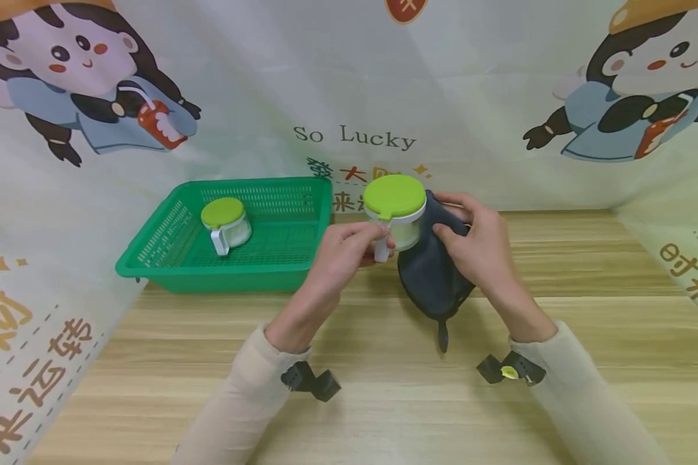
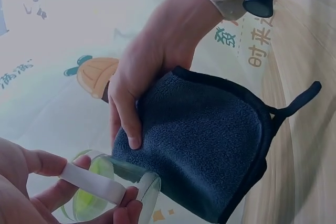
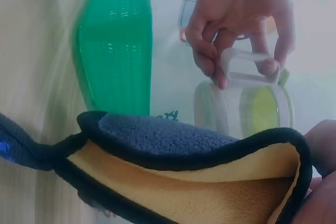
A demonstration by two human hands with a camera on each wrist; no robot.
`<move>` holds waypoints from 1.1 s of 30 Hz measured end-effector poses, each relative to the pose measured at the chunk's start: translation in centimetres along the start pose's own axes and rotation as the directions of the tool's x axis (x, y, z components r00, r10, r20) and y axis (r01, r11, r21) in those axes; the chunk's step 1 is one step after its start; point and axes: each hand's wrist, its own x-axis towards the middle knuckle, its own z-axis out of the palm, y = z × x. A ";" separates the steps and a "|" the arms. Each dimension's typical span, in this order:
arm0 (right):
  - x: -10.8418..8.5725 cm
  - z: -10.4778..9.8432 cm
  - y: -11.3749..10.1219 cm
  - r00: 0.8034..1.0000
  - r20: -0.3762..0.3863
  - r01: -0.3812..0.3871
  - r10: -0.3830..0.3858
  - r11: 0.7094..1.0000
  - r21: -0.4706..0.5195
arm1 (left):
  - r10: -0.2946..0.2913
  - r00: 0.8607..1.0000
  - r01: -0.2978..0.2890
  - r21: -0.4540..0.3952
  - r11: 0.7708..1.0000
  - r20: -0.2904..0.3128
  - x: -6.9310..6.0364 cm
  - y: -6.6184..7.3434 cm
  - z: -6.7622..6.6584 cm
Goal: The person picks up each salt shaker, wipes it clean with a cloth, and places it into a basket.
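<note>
A clear seasoning jar [image 1: 406, 234] with a lime-green lid and a white handle is held above the table. My left hand [image 1: 349, 252] grips it by the handle, which the left wrist view shows between thumb and fingers. In my right hand [image 1: 481, 242] is a dark blue-grey cloth [image 1: 433, 271] with a black border and a hanging loop, pinched near its upper end. The cloth lies against the jar's side. In the right wrist view its tan inner face [image 3: 210, 192] shows between two layers.
A green plastic basket [image 1: 227, 281] stands at the left on the wooden table [image 1: 360, 400]. Inside it is a second jar [image 1: 225, 223] with a green lid and white handle. A printed curtain [image 1: 256, 84] hangs behind and along both sides.
</note>
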 end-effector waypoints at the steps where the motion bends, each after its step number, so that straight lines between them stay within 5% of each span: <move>1: -0.1 0.1 -0.1 1.000 0.013 -0.009 0.009 1.000 0.002 | -0.006 1.000 0.006 -0.006 1.000 -0.004 0.0 0.0 -0.1; 8: -0.8 0.6 -1.2 0.997 0.070 0.029 -0.029 1.000 0.006 | -0.043 0.998 0.041 -0.036 0.998 -0.046 0.5 -0.2 -0.6; 23: -0.1 -0.5 -0.4 0.998 0.056 -0.034 0.032 0.999 0.020 | -0.041 0.999 0.040 -0.040 0.998 -0.031 0.4 -0.3 0.1; 33: -0.5 -0.5 -0.9 0.998 0.061 0.019 -0.022 0.999 0.050 | -0.063 0.996 0.059 -0.062 0.996 -0.069 0.5 -0.2 -0.2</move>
